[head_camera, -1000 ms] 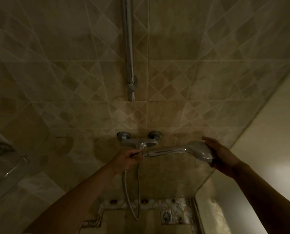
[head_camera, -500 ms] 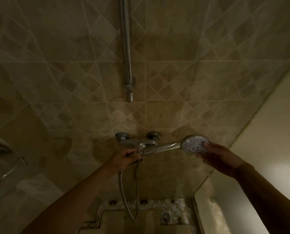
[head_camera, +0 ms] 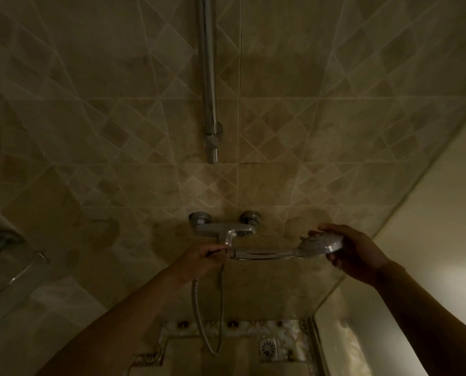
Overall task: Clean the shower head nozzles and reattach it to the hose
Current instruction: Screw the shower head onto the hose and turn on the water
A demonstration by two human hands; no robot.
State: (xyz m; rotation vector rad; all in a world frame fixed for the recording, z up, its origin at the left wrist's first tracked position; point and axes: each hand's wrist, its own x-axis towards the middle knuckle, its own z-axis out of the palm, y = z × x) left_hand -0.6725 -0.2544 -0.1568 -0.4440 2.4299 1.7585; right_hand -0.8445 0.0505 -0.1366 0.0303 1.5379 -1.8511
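A chrome shower head (head_camera: 321,243) lies level in front of me, its handle (head_camera: 264,253) pointing left. My right hand (head_camera: 354,251) wraps around the round head, fingers over the top and thumb below. My left hand (head_camera: 202,257) pinches the hose end fitting (head_camera: 221,252) right at the base of the handle; whether the two are joined I cannot tell. The metal hose (head_camera: 199,316) hangs from that hand in a loop down toward the floor and back up.
The chrome mixer tap (head_camera: 223,229) sits on the tiled wall just behind my left hand. A vertical slide rail (head_camera: 208,77) ends above it. A floor drain (head_camera: 267,348) lies below. A pale wall (head_camera: 430,240) closes the right side, a glass shelf (head_camera: 14,272) the left.
The shower head has rolled in my right hand: its back showed first, then the nozzle face toward me, now the face turned partly away. My left hand stayed at the hose fitting.
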